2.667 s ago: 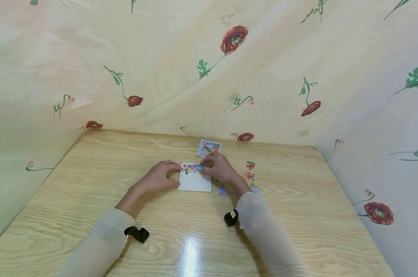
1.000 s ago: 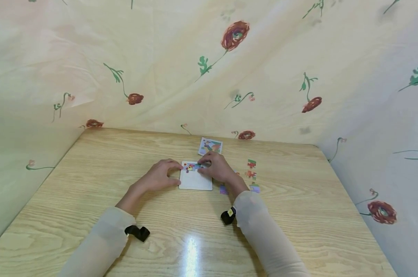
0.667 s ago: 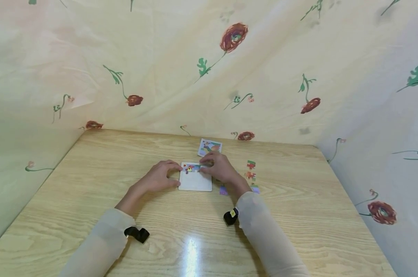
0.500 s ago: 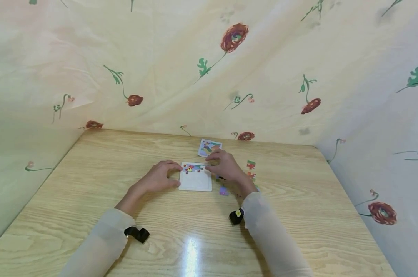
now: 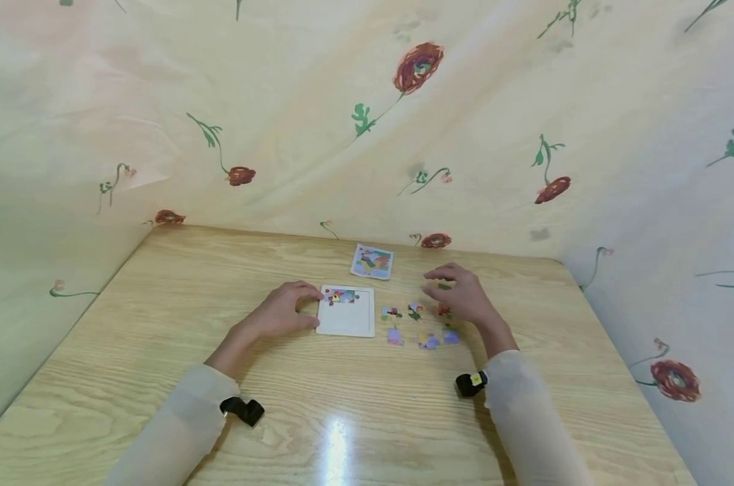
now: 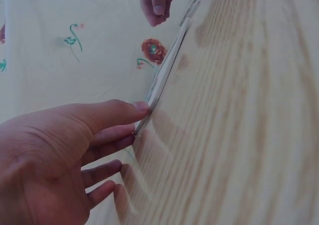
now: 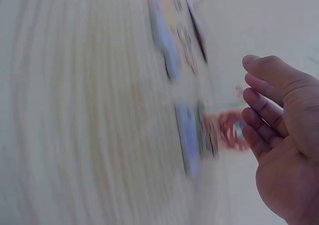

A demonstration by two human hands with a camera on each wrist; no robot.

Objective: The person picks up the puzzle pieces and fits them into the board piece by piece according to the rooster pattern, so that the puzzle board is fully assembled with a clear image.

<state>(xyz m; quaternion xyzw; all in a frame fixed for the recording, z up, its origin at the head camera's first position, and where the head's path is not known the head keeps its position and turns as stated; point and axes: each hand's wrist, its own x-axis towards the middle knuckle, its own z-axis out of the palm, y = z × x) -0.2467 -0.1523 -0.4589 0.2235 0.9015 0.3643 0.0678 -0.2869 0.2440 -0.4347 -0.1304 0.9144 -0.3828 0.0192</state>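
Observation:
A white puzzle tray [image 5: 346, 322] lies on the table, with a few joined pieces [image 5: 341, 295] along its far left part. My left hand [image 5: 284, 310] rests at the tray's left side, thumb and index finger touching its edge. In the left wrist view, the thumb [image 6: 114, 113] lies against the tray's thin rim [image 6: 167, 68]. To the right, my right hand [image 5: 462, 293] hovers over the loose puzzle pieces with nothing between thumb and fingers; it partly covers the farther ones. Its relaxed fingers [image 7: 269, 110] show bare in the right wrist view.
Several loose puzzle pieces [image 5: 429, 341] lie right of the tray. Behind the tray is a small picture card [image 5: 372, 262]. A flower-printed cloth [image 5: 318, 121] hangs along the table's back and sides.
My right hand has left the tray's upper right part and moved right over the loose pieces, uncovering the joined pieces, the card and several loose pieces. The left hand stays put.

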